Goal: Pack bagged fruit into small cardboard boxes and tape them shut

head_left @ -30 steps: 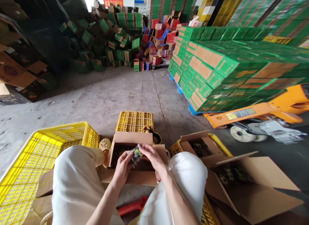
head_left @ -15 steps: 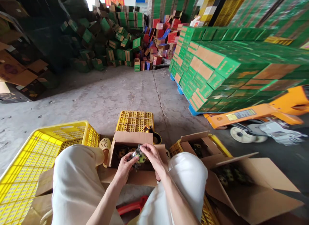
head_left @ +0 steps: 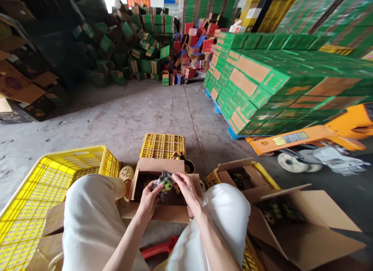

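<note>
Between my hands is a small plastic packet [head_left: 166, 185], clear and dark, with a rounded green-and-black thing inside. My left hand [head_left: 149, 198] grips its lower left side with thumb and fingers. My right hand [head_left: 186, 188] pinches the upper right edge of the plastic. Both hands are above an open cardboard box [head_left: 161, 165] standing between my knees. Inside the box lie more dark wrapped pieces with yellowish and green patches, partly hidden by my hands.
A yellow crate [head_left: 105, 160] stands left, and another yellow crate [head_left: 163, 145] lies beyond the box. Black-and-yellow tape dispenser [head_left: 186, 162] sits beside it. Open cartons [head_left: 320, 240] are on the right. Farther off are an orange pallet jack [head_left: 305, 137] and stacked green boxes [head_left: 262, 80].
The packet has turned and shifted slightly up in my hands, showing more of its green side. My right hand has moved slightly right, to the packet's edge.
</note>
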`<state>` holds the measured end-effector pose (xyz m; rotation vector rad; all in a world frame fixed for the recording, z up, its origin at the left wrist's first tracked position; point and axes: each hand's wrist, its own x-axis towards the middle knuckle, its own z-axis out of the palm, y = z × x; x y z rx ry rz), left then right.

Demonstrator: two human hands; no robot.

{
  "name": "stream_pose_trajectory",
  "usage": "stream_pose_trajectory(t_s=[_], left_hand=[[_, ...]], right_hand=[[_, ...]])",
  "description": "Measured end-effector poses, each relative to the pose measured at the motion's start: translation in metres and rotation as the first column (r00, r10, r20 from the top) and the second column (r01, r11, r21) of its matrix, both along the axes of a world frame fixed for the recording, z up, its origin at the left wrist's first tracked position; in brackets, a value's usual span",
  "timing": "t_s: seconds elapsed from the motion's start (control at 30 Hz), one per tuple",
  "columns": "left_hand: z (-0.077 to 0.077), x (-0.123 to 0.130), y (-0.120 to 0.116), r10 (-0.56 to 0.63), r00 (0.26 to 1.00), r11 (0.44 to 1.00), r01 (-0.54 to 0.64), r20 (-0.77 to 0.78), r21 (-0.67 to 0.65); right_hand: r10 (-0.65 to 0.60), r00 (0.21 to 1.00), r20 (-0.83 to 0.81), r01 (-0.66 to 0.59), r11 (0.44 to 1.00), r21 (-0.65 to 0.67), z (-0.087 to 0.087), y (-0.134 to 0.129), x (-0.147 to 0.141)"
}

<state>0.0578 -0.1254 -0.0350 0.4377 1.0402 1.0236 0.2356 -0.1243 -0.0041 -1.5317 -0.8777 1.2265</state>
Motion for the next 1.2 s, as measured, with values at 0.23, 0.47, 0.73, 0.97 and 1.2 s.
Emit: stream_pose_trajectory(t_s=[0.23, 0.47, 0.73, 0.97, 1.2], left_hand=[[0.002, -0.001, -0.002, 0.018, 0.999, 1.0, -0.018, 0.045, 0.011], [0.001, -0.003, -0.002, 0.025, 0.998, 1.0, -0.025, 0.063, 0.007], [-0.003, -0.004, -0.003, 0.0, 0.996, 1.0, 0.002, 0.091, -0.025], [-0.003, -0.003, -0.003, 0.02, 0.997, 0.999, -0.018, 0.07, -0.034], [-0.005, -0.003, -0.003, 0.028, 0.998, 0.995, -0.022, 0.063, -0.1]], right_hand=[[0.062, 0.997, 0.041, -0.063, 0.998, 0.02, 0.0, 0.002, 0.001], [0.025, 0.999, 0.029, -0.025, 1.0, -0.001, 0.004, 0.001, 0.002], [0.01, 0.999, -0.037, -0.01, 1.0, -0.002, -0.002, 0.002, 0.004], [0.086, 0.996, 0.002, -0.086, 0.996, 0.029, 0.01, 0.003, 0.002], [0.225, 0.97, -0.087, -0.22, 0.973, 0.066, 0.012, 0.002, 0.003]])
